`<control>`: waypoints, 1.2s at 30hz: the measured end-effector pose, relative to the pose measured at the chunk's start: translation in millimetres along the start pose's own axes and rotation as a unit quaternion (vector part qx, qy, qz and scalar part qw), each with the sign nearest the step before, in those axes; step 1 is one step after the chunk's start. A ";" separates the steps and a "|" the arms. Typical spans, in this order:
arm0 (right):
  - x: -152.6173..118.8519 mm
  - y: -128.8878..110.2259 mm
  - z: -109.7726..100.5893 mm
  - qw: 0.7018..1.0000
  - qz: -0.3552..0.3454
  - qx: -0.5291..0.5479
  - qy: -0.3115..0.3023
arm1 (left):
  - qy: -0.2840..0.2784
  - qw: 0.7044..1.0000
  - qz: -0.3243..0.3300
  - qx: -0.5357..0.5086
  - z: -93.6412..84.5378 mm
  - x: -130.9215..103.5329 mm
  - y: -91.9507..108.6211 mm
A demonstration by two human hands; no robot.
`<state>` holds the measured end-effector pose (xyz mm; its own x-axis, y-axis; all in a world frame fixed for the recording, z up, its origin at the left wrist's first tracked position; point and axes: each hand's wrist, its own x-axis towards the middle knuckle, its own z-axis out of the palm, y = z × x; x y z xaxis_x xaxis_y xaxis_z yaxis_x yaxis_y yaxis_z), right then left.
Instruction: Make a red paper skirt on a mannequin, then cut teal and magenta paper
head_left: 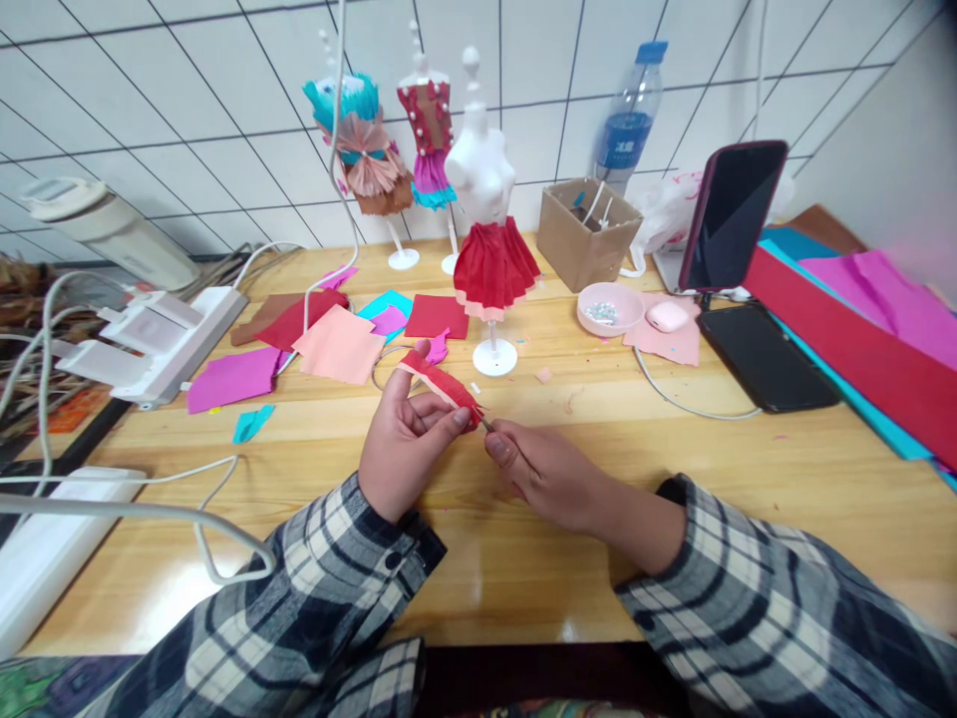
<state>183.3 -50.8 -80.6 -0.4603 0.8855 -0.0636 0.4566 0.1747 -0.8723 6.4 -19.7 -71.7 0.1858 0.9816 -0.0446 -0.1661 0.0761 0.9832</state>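
Note:
A strip of red crepe paper with a pale pink edge is pinched in my left hand, between thumb and fingers. My right hand is closed round a thin metal tool, mostly hidden in the fist. The tool's tip meets the right end of the strip; its exact kind cannot be made out. Just beyond my hands stands a white mini dress form wearing a pleated red paper skirt with a pink hem.
Behind are two dressed mini forms, one teal-topped, one red-topped. Paper pieces lie left. A pink bowl of beads, cardboard box, propped phone and black phone stand or lie right. White cables cross the left.

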 end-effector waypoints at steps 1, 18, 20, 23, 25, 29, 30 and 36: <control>-0.3 0.0 -0.1 1.000 0.000 0.001 -0.003 | 0.000 1.000 0.000 0.000 -0.4 0.1 -0.4; -1.1 -0.2 0.3 1.000 -0.003 0.011 0.010 | -0.030 1.000 -0.005 0.004 3.8 -2.1 0.1; -1.2 0.7 0.8 1.000 -0.005 0.010 0.013 | -0.034 0.999 -0.007 0.004 3.9 -2.6 -0.1; -1.1 2.6 1.4 1.000 -0.006 0.005 0.016 | -0.037 0.999 -0.005 0.000 3.0 -2.5 -0.9; -1.0 3.4 1.5 1.000 -0.005 0.005 0.015 | -0.039 0.999 -0.002 -0.001 2.2 -2.2 -1.6; -0.3 2.3 0.5 1.000 -0.002 0.005 0.007 | -0.041 0.999 0.000 0.004 0.5 -1.5 -3.5; -0.1 1.8 0.3 1.000 0.001 0.004 0.005 | -0.043 0.999 0.001 0.005 0.1 -1.4 -4.0; -0.6 0.8 -0.3 1.000 -0.002 0.001 0.005 | -0.039 0.999 0.017 0.010 -1.7 -0.6 -4.2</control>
<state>184.1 -51.0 -81.1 -0.4546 0.8890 -0.0552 0.4538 0.1778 -0.8732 5.3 -20.3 -76.1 0.2563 0.9666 0.0013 -0.1539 0.0395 0.9873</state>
